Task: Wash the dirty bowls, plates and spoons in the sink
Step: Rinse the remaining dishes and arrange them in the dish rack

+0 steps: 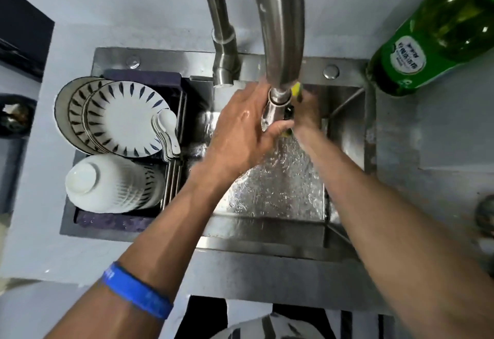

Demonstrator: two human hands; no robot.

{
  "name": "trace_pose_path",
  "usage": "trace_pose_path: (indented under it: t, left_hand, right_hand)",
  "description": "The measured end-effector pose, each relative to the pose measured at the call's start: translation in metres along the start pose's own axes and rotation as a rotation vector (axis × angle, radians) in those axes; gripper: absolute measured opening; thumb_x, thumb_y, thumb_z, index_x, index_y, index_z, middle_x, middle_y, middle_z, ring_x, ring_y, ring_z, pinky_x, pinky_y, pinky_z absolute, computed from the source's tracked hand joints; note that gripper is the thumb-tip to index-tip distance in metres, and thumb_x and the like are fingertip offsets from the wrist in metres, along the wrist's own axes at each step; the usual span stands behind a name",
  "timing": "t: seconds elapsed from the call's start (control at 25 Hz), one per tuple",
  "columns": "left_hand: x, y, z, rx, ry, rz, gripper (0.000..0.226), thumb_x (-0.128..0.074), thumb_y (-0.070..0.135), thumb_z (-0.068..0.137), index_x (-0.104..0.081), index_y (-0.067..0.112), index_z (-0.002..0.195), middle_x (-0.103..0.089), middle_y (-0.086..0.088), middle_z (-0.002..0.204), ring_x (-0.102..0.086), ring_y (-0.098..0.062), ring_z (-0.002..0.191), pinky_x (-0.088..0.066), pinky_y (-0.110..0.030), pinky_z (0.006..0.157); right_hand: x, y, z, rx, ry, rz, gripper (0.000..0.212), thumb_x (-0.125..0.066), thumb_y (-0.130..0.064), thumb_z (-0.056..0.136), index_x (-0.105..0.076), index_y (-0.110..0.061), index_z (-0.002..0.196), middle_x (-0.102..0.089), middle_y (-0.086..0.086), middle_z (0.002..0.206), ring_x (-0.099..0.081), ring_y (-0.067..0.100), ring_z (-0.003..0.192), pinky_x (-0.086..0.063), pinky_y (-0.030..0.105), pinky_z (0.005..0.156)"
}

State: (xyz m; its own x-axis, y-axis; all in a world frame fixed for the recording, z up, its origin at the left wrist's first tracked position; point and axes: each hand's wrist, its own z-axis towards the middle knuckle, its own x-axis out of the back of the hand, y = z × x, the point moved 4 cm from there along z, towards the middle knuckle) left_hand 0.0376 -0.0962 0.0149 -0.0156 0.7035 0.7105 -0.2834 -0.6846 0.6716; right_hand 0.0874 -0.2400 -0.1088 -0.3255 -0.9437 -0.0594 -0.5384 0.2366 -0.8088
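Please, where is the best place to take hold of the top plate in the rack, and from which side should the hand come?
Grip the top plate at its upper rim, probably coming from above. It leans against the other plates behind it in the rack, so its face and upper edge are free. The white spoons lie against its right edge and the stacked bowls crowd the lower edge.

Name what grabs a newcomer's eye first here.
Both hands meet under the faucet spout at the centre: the left hand cups the nozzle, and the right hand behind it holds a yellow sponge, over the wet steel sink. Left of them, a drying rack holds leaf-patterned plates, white spoons and stacked bowls. A green bottle lies top right.
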Motion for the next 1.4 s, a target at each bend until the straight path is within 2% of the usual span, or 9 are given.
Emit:
trace_pose_path:
  t: [0.08, 0.24, 0.44, 0.56, 0.72, 0.88, 0.96, 1.16, 1.4]
  left_hand:
    - [-0.009, -0.001, 0.001, 0.012, -0.025, -0.031, 0.049, -0.078, 0.03, 0.085, -0.062, 0.001, 0.121, -0.067, -0.014, 0.105, -0.057, -0.02, 0.097, -0.044, -0.028, 0.085]
    - [-0.015, 0.003, 0.004, 0.08, -0.046, -0.1, 0.043, -0.08, 0.029, 0.081, -0.063, 0.008, 0.115, -0.066, 0.0, 0.102, -0.063, -0.022, 0.092, -0.053, -0.039, 0.082]
    - [-0.04, 0.026, 0.007, 0.231, -0.061, -0.267, 0.044, -0.084, 0.028, 0.078, -0.064, 0.021, 0.118, -0.068, 0.012, 0.099, -0.062, -0.006, 0.087, -0.053, -0.028, 0.083]
    - [-0.056, 0.042, 0.013, 0.255, -0.061, -0.347, 0.041, -0.084, 0.029, 0.078, -0.062, 0.026, 0.112, -0.07, 0.01, 0.101, -0.065, -0.009, 0.091, -0.055, -0.035, 0.087]
    - [-0.067, 0.041, 0.023, 0.339, -0.098, -0.342, 0.045, -0.084, 0.039, 0.077, -0.062, 0.023, 0.114, -0.073, 0.008, 0.101, -0.068, -0.012, 0.094, -0.056, -0.041, 0.089]
    - [-0.075, 0.04, 0.018, 0.373, -0.088, -0.338, 0.044, -0.084, 0.042, 0.077, -0.062, 0.021, 0.108, -0.072, 0.01, 0.095, -0.068, -0.011, 0.09, -0.056, -0.041, 0.086]
    - [-0.076, 0.044, 0.015, 0.366, -0.086, -0.341, 0.04, -0.085, 0.039, 0.077, -0.062, 0.023, 0.106, -0.072, 0.013, 0.091, -0.068, -0.008, 0.088, -0.056, -0.035, 0.084]
    - [-0.066, 0.044, 0.014, 0.36, -0.117, -0.299, 0.044, -0.085, 0.04, 0.077, -0.062, 0.021, 0.11, -0.071, 0.016, 0.09, -0.068, -0.006, 0.089, -0.053, -0.023, 0.081]
    - [-0.079, 0.043, 0.005, 0.362, -0.169, -0.424, 0.049, -0.084, 0.047, 0.073, -0.06, 0.025, 0.109, -0.074, 0.009, 0.096, -0.069, -0.015, 0.097, -0.054, -0.048, 0.09]
  right_hand:
    - [-0.022, 0.027, -0.013, -0.3, -0.137, 0.386, 0.043, -0.052, -0.051, 0.079, -0.076, -0.014, 0.083, -0.072, 0.009, 0.09, -0.066, 0.03, 0.092, -0.048, 0.037, 0.078]
    - [-0.024, 0.012, -0.051, -0.331, -0.338, 0.714, 0.036, -0.049, -0.028, 0.072, -0.077, -0.006, 0.07, -0.072, 0.009, 0.077, -0.069, 0.022, 0.073, -0.054, 0.031, 0.078]
    - [0.012, -0.016, -0.047, -0.185, -0.285, 0.572, 0.025, -0.06, -0.031, 0.088, -0.07, -0.01, 0.095, -0.072, 0.004, 0.081, -0.066, 0.017, 0.074, -0.052, 0.027, 0.068]
    - [0.041, -0.025, -0.039, -0.222, -0.115, 0.515, 0.03, -0.057, -0.026, 0.095, -0.071, -0.008, 0.075, -0.066, 0.001, 0.065, -0.062, 0.017, 0.062, -0.05, 0.031, 0.065]
    - [0.12, -0.042, -0.013, 0.186, 0.179, -0.369, 0.013, -0.061, -0.031, 0.091, -0.066, -0.02, 0.087, -0.062, -0.001, 0.08, -0.056, 0.015, 0.071, -0.045, 0.028, 0.063]
    - [0.175, -0.071, 0.039, 0.881, -0.086, -1.376, 0.033, -0.066, -0.003, 0.078, -0.063, -0.006, 0.11, -0.062, 0.014, 0.121, -0.061, 0.035, 0.104, -0.045, 0.041, 0.09]
    - [0.185, -0.06, 0.054, 1.03, -0.116, -1.673, 0.035, -0.06, 0.0, 0.078, -0.066, -0.001, 0.112, -0.061, 0.019, 0.128, -0.058, 0.04, 0.114, -0.043, 0.051, 0.096]
    - [0.192, -0.041, 0.046, 0.701, 0.058, -1.56, 0.057, -0.052, 0.006, 0.082, -0.049, -0.011, 0.136, -0.058, 0.021, 0.125, -0.055, 0.042, 0.109, -0.046, 0.046, 0.088]
    - [0.221, 0.002, -0.004, 0.587, -0.095, -1.253, 0.064, -0.057, 0.012, 0.078, -0.06, -0.02, 0.134, -0.051, 0.005, 0.147, -0.048, 0.03, 0.134, -0.037, 0.034, 0.112]
